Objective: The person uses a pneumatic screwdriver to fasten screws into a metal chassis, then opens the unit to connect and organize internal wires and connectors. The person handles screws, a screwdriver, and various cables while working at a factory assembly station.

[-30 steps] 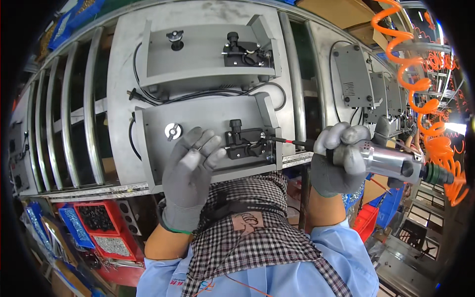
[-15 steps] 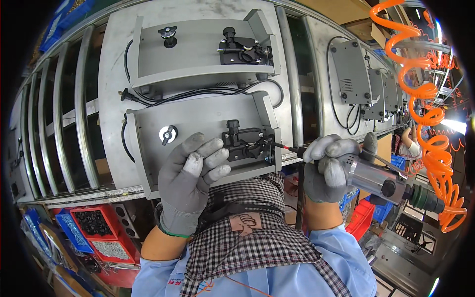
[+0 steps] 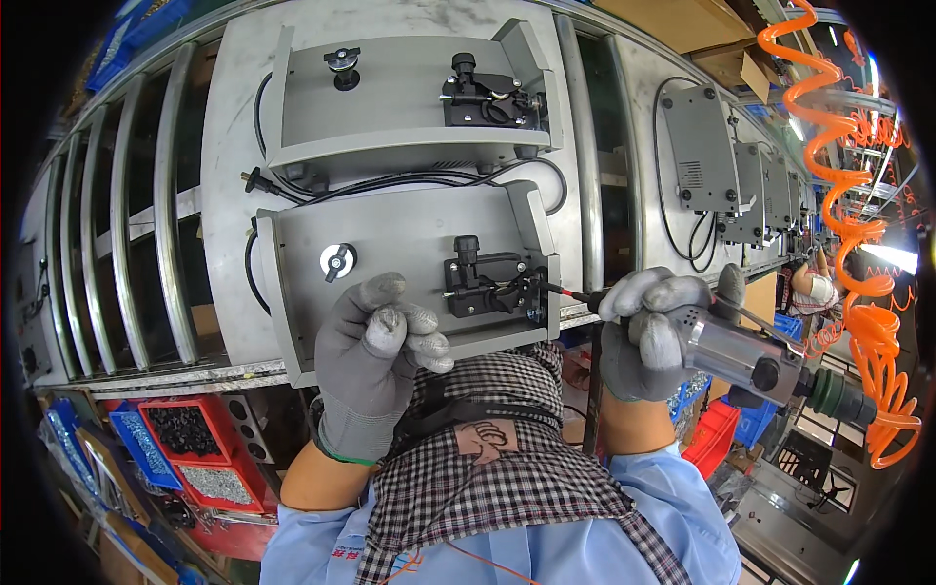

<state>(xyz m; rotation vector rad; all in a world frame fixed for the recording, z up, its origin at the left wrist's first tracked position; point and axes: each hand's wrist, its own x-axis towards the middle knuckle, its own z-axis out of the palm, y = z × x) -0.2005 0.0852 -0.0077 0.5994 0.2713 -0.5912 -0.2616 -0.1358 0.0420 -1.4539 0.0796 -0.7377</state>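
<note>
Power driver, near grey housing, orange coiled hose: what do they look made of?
Power driver: probably polished metal, from silvery highlights on its barrel. Near housing: likely sheet metal, matte grey paint, given its thin, evenly coloured walls. Coiled hose: perhaps glossy plastic, from its shiny loops.

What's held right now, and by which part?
Right grip: the power screwdriver, held around its front end, toward the bit. Left grip: partly curled; whether it holds anything small can't be told.

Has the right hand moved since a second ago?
Yes: the right hand has shifted left and slightly down, judged against the metal roller right of the nearer grey housing.
</note>
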